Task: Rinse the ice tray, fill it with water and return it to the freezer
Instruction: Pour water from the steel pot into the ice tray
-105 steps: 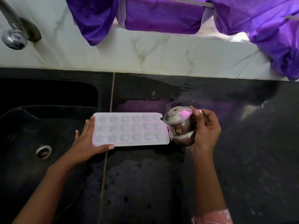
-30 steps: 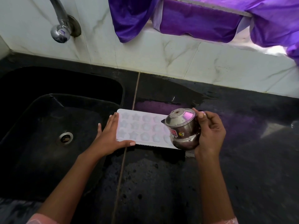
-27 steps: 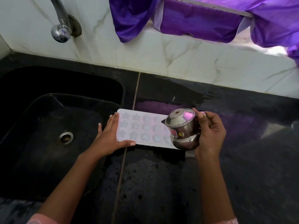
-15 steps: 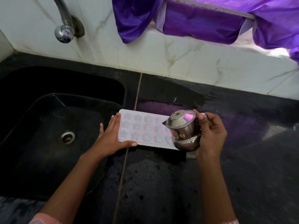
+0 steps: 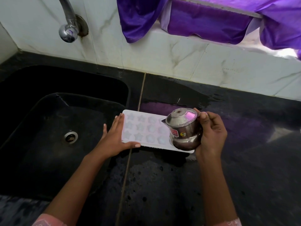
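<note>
A white ice tray [image 5: 143,129] with star and round cups lies flat on the black counter, just right of the sink. My left hand [image 5: 114,137] grips its left end, thumb along the near edge and fingers flat against the short side. My right hand [image 5: 211,132] holds a small steel pot [image 5: 183,128] with a domed lid and a spout, tipped leftward over the tray's right end. The pot hides the tray's right cups. I cannot see any water stream.
The black sink [image 5: 48,128] with its drain [image 5: 70,137] lies left. A chrome tap [image 5: 67,31] juts from the marble wall above it. The wet black counter [image 5: 244,160] stretches right and near. Purple cloth [image 5: 203,22] hangs from the ledge at the back.
Since 3.5 s ago the pot has moved left over the tray's right end, and my view has swung left, showing more sink. In the last second both hands barely moved.
</note>
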The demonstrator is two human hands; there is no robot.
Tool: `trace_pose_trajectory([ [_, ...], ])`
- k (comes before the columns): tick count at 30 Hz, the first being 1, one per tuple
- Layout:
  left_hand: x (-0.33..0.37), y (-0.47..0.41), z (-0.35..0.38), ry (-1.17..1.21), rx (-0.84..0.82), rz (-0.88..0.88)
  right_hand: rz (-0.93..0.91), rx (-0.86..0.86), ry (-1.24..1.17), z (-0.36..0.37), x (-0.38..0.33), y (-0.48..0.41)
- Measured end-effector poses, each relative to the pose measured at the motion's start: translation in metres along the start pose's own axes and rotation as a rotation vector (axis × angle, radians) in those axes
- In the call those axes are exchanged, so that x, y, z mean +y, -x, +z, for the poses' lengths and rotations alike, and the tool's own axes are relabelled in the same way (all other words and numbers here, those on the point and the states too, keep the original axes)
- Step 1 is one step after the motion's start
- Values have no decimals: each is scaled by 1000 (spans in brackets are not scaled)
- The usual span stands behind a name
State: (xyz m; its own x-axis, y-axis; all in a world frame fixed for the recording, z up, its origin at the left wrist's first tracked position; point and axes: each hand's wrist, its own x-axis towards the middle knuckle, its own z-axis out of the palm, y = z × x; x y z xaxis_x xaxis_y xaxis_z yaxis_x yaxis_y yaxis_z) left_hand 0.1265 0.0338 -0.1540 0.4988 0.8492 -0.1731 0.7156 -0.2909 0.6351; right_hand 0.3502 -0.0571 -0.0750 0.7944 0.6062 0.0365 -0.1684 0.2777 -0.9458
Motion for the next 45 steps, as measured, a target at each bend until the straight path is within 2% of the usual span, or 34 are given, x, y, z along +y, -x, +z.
trace_pose_trajectory([
  [23,-1,1,0,-21,-3,10,-59,-91,102,14,-4,5],
  [37,1,2,-1,-18,5,15,18,-47,-2,15,2,5],
  [45,-1,1,-1,-45,-1,24,26,-113,-11,28,5,6],
])
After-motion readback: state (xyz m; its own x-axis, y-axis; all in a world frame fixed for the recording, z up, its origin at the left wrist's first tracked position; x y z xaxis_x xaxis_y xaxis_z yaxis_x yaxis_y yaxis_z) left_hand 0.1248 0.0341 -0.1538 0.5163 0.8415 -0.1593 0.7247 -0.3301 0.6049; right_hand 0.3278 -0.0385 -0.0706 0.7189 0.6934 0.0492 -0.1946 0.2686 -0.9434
